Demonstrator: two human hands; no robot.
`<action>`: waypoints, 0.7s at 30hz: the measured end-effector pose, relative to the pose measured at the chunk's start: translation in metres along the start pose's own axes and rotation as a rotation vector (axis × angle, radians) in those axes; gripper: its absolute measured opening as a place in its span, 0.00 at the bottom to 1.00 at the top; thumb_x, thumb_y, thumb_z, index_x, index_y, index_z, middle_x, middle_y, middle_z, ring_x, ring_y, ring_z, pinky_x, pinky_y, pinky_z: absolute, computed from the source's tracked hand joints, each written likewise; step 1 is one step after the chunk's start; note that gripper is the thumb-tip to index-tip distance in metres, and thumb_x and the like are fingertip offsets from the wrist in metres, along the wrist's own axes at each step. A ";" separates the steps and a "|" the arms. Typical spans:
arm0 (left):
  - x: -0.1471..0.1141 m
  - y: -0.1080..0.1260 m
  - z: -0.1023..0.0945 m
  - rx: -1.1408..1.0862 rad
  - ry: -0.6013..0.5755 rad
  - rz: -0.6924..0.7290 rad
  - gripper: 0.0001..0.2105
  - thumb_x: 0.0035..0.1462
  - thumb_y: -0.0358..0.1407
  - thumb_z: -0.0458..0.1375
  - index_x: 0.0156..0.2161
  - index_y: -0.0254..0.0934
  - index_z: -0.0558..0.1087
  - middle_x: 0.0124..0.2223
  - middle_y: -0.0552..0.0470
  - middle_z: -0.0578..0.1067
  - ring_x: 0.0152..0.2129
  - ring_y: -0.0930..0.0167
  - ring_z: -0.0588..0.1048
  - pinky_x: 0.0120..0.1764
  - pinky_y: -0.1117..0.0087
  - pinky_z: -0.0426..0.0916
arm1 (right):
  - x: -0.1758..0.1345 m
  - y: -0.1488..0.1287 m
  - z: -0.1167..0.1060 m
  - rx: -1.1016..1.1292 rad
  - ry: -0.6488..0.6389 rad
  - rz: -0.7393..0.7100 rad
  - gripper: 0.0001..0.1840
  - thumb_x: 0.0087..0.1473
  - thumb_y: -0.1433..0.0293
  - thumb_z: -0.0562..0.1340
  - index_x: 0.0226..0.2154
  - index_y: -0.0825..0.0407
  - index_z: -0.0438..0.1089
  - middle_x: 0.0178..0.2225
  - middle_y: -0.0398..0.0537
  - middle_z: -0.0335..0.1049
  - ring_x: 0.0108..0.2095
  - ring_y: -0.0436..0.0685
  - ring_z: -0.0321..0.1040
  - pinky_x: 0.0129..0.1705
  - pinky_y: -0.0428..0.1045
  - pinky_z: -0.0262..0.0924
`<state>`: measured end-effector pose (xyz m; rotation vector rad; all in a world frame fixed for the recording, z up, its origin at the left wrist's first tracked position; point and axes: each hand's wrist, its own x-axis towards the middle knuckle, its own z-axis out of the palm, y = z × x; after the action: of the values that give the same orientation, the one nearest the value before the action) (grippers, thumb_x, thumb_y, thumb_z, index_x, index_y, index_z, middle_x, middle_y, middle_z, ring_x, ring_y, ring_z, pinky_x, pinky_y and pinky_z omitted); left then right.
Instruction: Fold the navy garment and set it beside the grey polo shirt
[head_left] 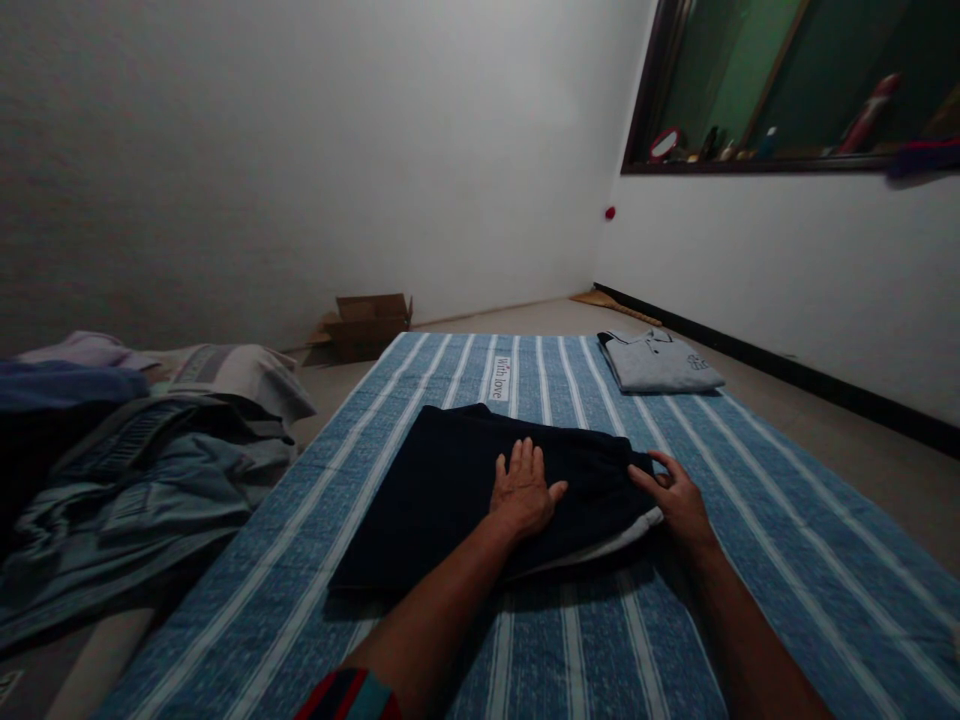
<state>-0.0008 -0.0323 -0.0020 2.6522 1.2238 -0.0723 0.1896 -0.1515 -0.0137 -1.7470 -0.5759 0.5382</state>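
Dark navy trousers [450,500] lie folded in the middle of a striped cloth, with a gathered waistband at the right end and a white strip showing along the near edge. My left hand [523,492] rests flat on top of them, fingers stretched out and palm down. At the right end, my right hand [679,505] grips the waistband edge between thumb and fingers; the fingertips are partly hidden behind the fabric.
The blue-and-white striped cloth [360,455] covers the table. A folded grey polo shirt [664,363] lies at its far right corner. Piled clothes [165,470] sit at the left. Beyond are a cardboard box [369,325] on the floor and a window [750,90].
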 end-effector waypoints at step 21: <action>0.003 0.005 -0.010 -0.018 0.025 0.002 0.35 0.60 0.52 0.38 0.65 0.28 0.46 0.68 0.41 0.39 0.64 0.62 0.37 0.61 0.54 0.40 | 0.000 0.001 0.003 0.039 0.038 -0.042 0.40 0.31 0.51 0.68 0.47 0.53 0.68 0.24 0.44 0.70 0.28 0.59 0.69 0.31 0.51 0.62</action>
<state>0.0045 -0.0313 0.0088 2.6465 1.2230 -0.0277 0.1880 -0.1493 -0.0154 -1.7014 -0.5703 0.4827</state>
